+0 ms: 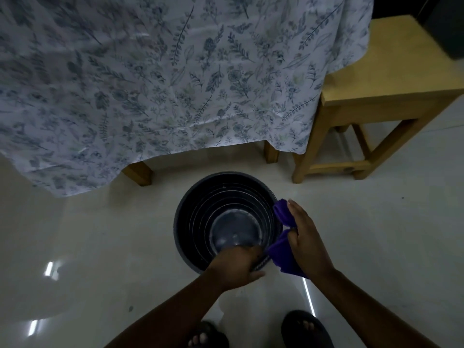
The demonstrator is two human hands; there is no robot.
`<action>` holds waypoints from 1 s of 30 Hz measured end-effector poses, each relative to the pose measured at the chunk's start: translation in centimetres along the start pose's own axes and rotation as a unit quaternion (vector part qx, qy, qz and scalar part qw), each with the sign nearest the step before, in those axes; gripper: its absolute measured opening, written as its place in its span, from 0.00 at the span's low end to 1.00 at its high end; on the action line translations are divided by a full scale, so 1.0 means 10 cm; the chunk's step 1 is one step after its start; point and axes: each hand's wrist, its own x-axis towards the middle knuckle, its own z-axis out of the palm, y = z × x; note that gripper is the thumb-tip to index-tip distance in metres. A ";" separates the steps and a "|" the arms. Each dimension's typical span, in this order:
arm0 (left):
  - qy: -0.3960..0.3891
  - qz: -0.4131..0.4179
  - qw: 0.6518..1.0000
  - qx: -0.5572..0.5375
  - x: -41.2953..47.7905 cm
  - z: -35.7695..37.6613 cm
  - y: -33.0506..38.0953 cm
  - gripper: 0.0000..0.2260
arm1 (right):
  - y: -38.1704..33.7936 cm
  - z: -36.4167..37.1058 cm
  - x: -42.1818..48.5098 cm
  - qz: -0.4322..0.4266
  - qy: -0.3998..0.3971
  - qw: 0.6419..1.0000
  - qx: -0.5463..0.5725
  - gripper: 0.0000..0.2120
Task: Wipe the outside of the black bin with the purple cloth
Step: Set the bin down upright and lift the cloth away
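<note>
A round black bin [193, 212] stands upright on the pale tiled floor, seen from straight above, its inside empty. My left hand [236, 266] grips the bin's near rim, fingers curled over the edge. My right hand [305, 239] presses a purple cloth [282, 252] against the bin's right outer side; the cloth bunches above and below my fingers. The bin's outer wall is mostly hidden from this angle.
A table draped in a white floral cloth [163, 84] rises just behind the bin, with wooden legs [139, 173] close to it. A wooden stool [381, 96] stands at the right. My sandalled feet [305, 330] are at the bottom edge.
</note>
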 end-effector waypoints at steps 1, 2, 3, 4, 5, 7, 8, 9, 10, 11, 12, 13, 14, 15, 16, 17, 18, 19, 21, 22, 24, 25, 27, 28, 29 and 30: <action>0.011 -0.009 1.000 -0.013 0.02 -0.06 0.01 0.19 | -0.02 -0.04 0.00 0.002 0.008 1.000 0.003 0.32; 0.028 -0.018 0.999 -0.024 0.03 -0.15 0.02 0.17 | -0.04 -0.09 0.02 0.002 0.016 1.000 0.005 0.32; 0.046 -0.023 0.998 -0.033 0.06 -0.25 0.04 0.16 | -0.06 -0.14 0.03 0.004 0.025 1.000 0.006 0.32; 0.067 -0.022 0.997 -0.038 0.09 -0.35 0.05 0.16 | -0.09 -0.19 0.05 0.001 0.033 0.999 0.006 0.31; 0.090 -0.018 0.995 -0.037 0.12 -0.45 0.07 0.17 | -0.14 -0.25 0.07 -0.001 0.041 0.999 0.004 0.32; 0.128 -0.013 0.991 -0.035 0.20 -0.64 0.12 0.19 | -0.21 -0.36 0.13 -0.006 0.063 0.998 0.004 0.32; 0.143 -0.011 0.989 -0.040 0.26 -0.72 0.14 0.20 | -0.25 -0.42 0.17 -0.009 0.075 0.997 0.007 0.33; 0.158 -0.008 0.986 -0.046 0.33 -0.79 0.17 0.20 | -0.29 -0.49 0.23 -0.010 0.089 0.996 0.011 0.33; 0.174 -0.004 0.983 -0.053 0.42 -0.86 0.20 0.21 | -0.35 -0.56 0.28 -0.015 0.104 0.994 0.016 0.33; 0.191 0.000 0.980 -0.058 0.51 -0.93 0.24 0.21 | -0.40 -0.64 0.35 -0.020 0.123 0.992 0.021 0.33; 0.205 0.003 0.976 -0.067 0.62 -1.00 0.28 0.21 | -0.44 -0.73 0.42 -0.029 0.143 0.989 0.028 0.32; 0.212 0.004 0.974 -0.082 0.73 -1.08 0.32 0.21 | -0.50 -0.82 0.51 -0.034 0.169 0.984 0.043 0.31; 0.217 0.006 0.971 -0.098 0.84 -1.15 0.35 0.22 | -0.54 -0.93 0.60 -0.036 0.195 0.978 0.063 0.30; 0.224 0.011 0.968 -0.109 0.95 -1.22 0.38 0.22 | -0.56 -1.06 0.71 -0.041 0.225 0.971 0.074 0.30; 0.228 0.014 0.967 -0.115 1.05 -1.29 0.42 0.22 | -0.60 -1.19 0.81 -0.049 0.253 0.963 0.073 0.29; 0.237 0.017 0.964 -0.117 1.14 -1.37 0.46 0.22 | -0.61 -1.34 0.93 -0.057 0.280 0.956 0.061 0.30; 0.242 0.019 0.963 -0.118 1.21 -1.44 0.50 0.21 | -0.64 -1.49 1.04 -0.066 0.298 0.951 0.043 0.30; 0.248 0.023 0.961 -0.117 1.26 -1.53 0.55 0.21 | -0.65 -1.63 1.15 -0.075 0.311 0.947 0.022 0.30; 0.256 0.032 0.960 -0.110 1.33 -1.71 0.65 0.20 | -0.72 -1.88 1.37 -0.085 0.326 0.941 -0.003 0.29; 0.260 0.035 0.959 -0.108 1.36 -1.81 0.69 0.20 | -0.78 -1.99 1.49 -0.093 0.329 0.939 -0.023 0.29; 0.256 0.031 0.960 -0.112 1.43 -1.99 0.76 0.19 | -0.87 -2.15 1.73 -0.094 0.319 0.939 -0.091 0.29; 0.257 0.024 0.960 -0.111 1.46 -2.07 0.78 0.19 | -0.87 -2.20 1.88 -0.081 0.309 0.939 -0.129 0.29; 0.256 0.016 0.961 -0.107 1.54 -2.22 0.80 0.19 | -0.84 -2.28 2.14 -0.044 0.286 0.941 -0.173 0.28; 0.256 0.012 0.961 -0.106 1.58 -2.29 0.81 0.19 | -0.84 -2.30 2.22 -0.019 0.275 0.947 -0.167 0.27; 0.257 0.011 0.961 -0.105 1.60 -2.35 0.81 0.19 | -0.82 -2.32 2.30 0.004 0.266 0.952 -0.151 0.26; 0.257 0.011 0.961 -0.105 1.62 -2.41 0.83 0.19 | -0.81 -2.33 2.36 0.019 0.252 0.956 -0.149 0.23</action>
